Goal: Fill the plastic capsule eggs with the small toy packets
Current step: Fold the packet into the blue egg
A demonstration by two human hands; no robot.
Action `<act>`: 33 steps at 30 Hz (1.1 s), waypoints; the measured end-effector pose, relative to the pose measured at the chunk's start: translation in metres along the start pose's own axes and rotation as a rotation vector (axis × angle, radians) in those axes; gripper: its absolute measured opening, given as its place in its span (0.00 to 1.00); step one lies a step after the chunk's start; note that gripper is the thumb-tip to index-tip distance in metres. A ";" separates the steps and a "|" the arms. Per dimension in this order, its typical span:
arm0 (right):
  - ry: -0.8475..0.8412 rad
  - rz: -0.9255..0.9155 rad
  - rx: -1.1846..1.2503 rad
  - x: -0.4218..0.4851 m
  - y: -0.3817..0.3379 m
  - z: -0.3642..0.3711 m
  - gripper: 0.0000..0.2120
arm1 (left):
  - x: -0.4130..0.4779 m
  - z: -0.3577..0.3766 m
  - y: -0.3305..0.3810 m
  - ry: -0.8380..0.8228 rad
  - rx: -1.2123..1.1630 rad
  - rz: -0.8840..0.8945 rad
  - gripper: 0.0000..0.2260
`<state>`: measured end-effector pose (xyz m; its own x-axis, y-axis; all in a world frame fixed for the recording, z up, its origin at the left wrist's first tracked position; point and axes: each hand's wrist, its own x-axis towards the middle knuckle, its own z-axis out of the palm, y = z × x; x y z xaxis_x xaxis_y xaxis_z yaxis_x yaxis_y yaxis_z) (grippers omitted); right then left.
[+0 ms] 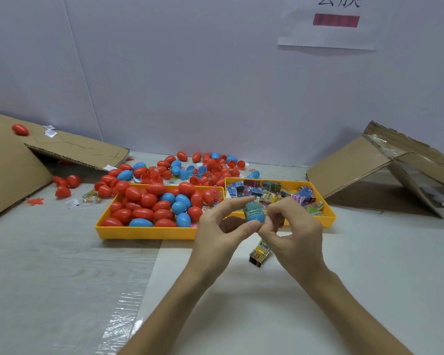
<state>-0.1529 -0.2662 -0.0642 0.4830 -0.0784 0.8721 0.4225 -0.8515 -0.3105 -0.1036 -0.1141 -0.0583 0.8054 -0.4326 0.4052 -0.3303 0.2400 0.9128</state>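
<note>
- Our left hand is closest to us. It pinches a blue egg half between thumb and fingertips, open end up, in the air above the table.
- Our right hand curls its fingers onto a packet that stands out of that half. We judge that we are pushing it in.
- The egg half looks like thin, smooth plastic, so it should be light, slippery and apt to flex under a hard squeeze. We would hold it low, round its closed end, and leave the rim free.
- The packet looks soft and crinkly. It should fold, and is best pressed from its top.
- Just under the hands is a second packet, yellow and black. We cannot tell whether it lies on the table or hangs from our right hand.
- Behind the hands, the left tray holds closed red and blue eggs.
- The right tray sits against it, full of packets.
- Farther back, loose eggs and open halves are heaped near the wall.
- Cardboard lies at either side.
</note>
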 end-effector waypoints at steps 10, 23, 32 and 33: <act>-0.018 -0.002 -0.001 -0.001 0.001 0.001 0.03 | 0.000 0.002 -0.003 0.015 0.011 0.011 0.18; -0.033 0.002 0.034 -0.003 0.003 0.003 0.05 | -0.001 0.003 -0.003 0.030 0.036 0.009 0.18; 0.040 0.064 0.144 -0.004 0.000 0.004 0.04 | 0.005 -0.009 -0.002 0.189 -0.272 -0.177 0.18; 0.008 0.073 0.151 -0.005 0.001 0.004 0.09 | 0.005 -0.010 -0.001 0.168 -0.350 -0.209 0.19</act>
<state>-0.1518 -0.2644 -0.0699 0.5110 -0.1422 0.8478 0.4973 -0.7555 -0.4265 -0.0943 -0.1081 -0.0573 0.9154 -0.3632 0.1734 0.0119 0.4551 0.8904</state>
